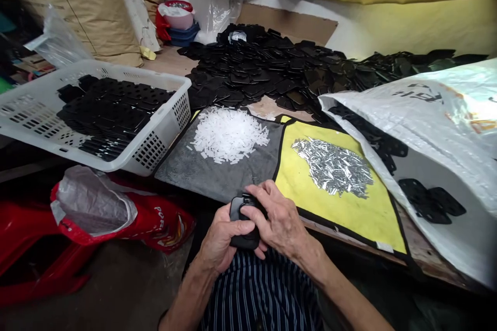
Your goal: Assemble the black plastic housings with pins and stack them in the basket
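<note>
You've got L hand [224, 238] and R hand [277, 212] both clamped on black plastic piece [239, 238], long axis approx. fwd-back (R over top, L cupping side).

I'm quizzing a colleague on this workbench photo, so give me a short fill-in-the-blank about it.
The piece held by the left hand and right hand is ____.
The mat under the silver pieces is ____.
The cloth under the white pieces is ____.

Missing words: black; yellow; gray.
</note>
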